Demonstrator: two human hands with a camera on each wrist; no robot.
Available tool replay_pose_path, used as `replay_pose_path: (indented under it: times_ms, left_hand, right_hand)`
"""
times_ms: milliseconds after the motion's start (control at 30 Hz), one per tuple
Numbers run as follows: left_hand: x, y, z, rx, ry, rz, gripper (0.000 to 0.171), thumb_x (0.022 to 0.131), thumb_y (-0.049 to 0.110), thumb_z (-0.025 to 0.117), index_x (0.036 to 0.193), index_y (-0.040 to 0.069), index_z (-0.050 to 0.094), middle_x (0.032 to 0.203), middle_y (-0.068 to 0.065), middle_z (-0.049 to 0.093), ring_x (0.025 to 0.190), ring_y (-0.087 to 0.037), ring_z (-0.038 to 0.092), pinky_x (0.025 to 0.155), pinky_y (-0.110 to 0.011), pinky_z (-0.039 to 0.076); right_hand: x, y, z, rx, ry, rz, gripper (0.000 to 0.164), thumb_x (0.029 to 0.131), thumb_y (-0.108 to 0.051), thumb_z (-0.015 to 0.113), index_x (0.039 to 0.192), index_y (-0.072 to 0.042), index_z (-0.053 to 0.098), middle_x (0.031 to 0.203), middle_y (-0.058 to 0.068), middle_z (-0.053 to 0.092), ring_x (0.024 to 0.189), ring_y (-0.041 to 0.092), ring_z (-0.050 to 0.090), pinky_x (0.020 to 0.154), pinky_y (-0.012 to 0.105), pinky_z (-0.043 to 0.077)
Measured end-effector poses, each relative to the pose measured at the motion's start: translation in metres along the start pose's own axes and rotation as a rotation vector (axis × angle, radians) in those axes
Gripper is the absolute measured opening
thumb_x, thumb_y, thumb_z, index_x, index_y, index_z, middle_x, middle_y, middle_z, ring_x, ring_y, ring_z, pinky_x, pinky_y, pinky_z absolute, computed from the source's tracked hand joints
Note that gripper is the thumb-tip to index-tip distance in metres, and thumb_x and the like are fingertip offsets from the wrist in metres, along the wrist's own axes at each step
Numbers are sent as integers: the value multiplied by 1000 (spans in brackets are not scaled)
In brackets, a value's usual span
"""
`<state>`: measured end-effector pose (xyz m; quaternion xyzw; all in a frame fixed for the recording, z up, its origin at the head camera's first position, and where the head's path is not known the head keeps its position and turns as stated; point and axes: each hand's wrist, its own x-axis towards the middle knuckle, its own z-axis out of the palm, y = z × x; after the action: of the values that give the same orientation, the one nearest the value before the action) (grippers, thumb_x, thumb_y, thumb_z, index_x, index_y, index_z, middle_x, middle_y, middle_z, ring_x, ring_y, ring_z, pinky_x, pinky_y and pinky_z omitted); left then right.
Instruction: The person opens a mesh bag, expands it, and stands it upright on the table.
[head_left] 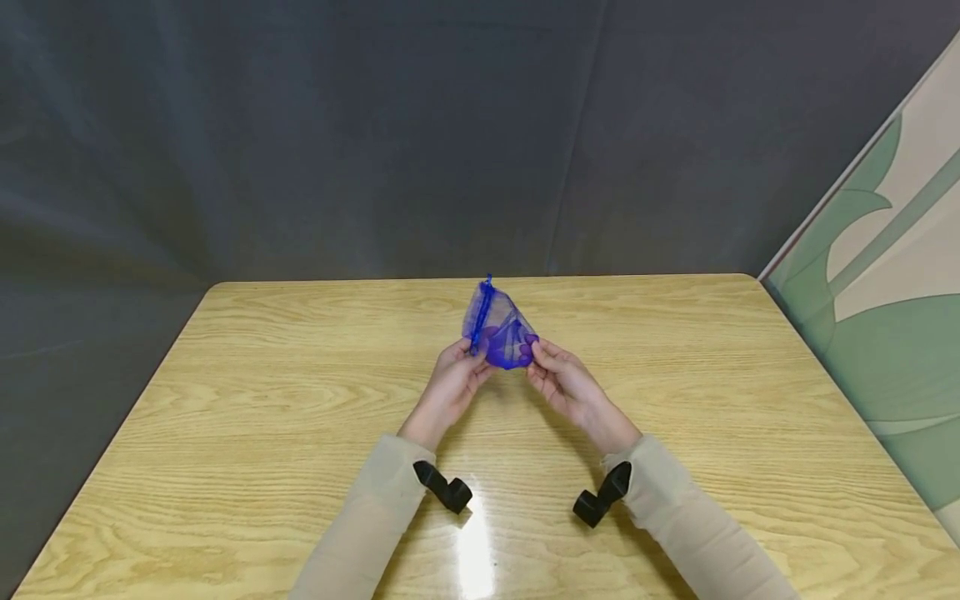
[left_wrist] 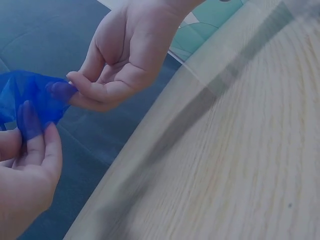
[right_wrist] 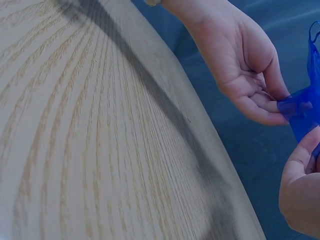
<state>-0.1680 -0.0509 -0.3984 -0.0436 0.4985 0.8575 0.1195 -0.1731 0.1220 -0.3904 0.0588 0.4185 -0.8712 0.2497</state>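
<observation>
A small sheer blue drawstring pouch [head_left: 501, 318] is held up over the table in the head view, its gathered cord band [head_left: 483, 312] towards the left. My left hand [head_left: 452, 382] pinches it by the lower left side, close to the cord, thumb in front. At the opposite lower corner, my right hand [head_left: 568, 388] pinches the fabric between thumb and fingers. Fingertips show through the thin cloth in the left wrist view, where the pouch [left_wrist: 42, 90] is partly cut off. The right wrist view catches a cord loop above the pouch [right_wrist: 302, 112].
The wood-grain table [head_left: 262, 400] spreads out under both hands. A dark curtain [head_left: 390, 142] hangs behind its far edge, and a green-and-cream leaf-patterned panel [head_left: 892, 358] stands along the right. Black wrist-camera mounts [head_left: 450, 493] stick out from the beige sleeves.
</observation>
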Motion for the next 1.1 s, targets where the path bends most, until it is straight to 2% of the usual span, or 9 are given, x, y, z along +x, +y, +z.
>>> replay_pose_path:
  times_ms: [200, 333, 433, 533, 767, 933, 1100]
  left_hand:
    - [1, -3, -1, -36, -61, -40, 44, 98, -2, 31, 141, -13, 29, 84, 9, 66, 77, -2, 64, 78, -16, 53]
    - [2, -7, -1, 0, -35, -14, 37, 96, -3, 39, 132, -8, 40, 85, 8, 65, 77, -2, 63, 77, -15, 53]
    - [2, -9, 0, 12, -7, 15, 30, 92, -7, 43, 122, -3, 46, 85, 8, 65, 76, -2, 63, 75, -16, 53]
    - [2, -9, 1, 14, 11, 24, 25, 94, -6, 44, 119, -4, 48, 83, 9, 65, 76, -2, 64, 74, -15, 54]
    - [4, -9, 0, 52, 11, 8, 35, 100, 3, 42, 132, -9, 42, 86, 11, 64, 76, 0, 62, 76, -15, 53]
    - [3, -8, -2, 60, -4, 7, 37, 100, 1, 39, 136, -8, 40, 91, 10, 64, 80, 0, 63, 79, -17, 53]
    - [3, -7, -2, 44, 4, -7, 41, 96, -4, 41, 137, -6, 39, 87, 8, 64, 77, -2, 62, 78, -18, 52]
  right_hand:
    - [1, 0, -3, 70, -19, 22, 33, 103, -10, 31, 88, -11, 61, 81, -2, 64, 75, 5, 59, 72, 12, 51]
    - [1, 0, -2, 89, 12, 41, 31, 103, -14, 37, 86, -11, 63, 81, -1, 63, 76, 6, 59, 74, 12, 52]
    - [1, 1, -1, 51, 47, 31, 28, 101, -13, 42, 82, -12, 63, 79, -3, 62, 74, 5, 58, 73, 11, 51]
    - [1, 1, 0, 16, 64, 19, 27, 100, -10, 43, 81, -13, 61, 77, -4, 61, 72, 4, 57, 72, 10, 51]
    - [2, 2, -1, 43, 82, 20, 32, 102, -11, 37, 80, -14, 61, 74, -4, 62, 68, 4, 58, 69, 10, 51]
    - [2, 2, 0, 56, 66, 11, 33, 102, -15, 37, 82, -16, 64, 75, -4, 64, 69, 4, 59, 70, 11, 51]
    - [2, 3, -1, 31, 25, 0, 32, 102, -18, 37, 86, -18, 64, 80, -5, 65, 75, 4, 59, 73, 13, 51]
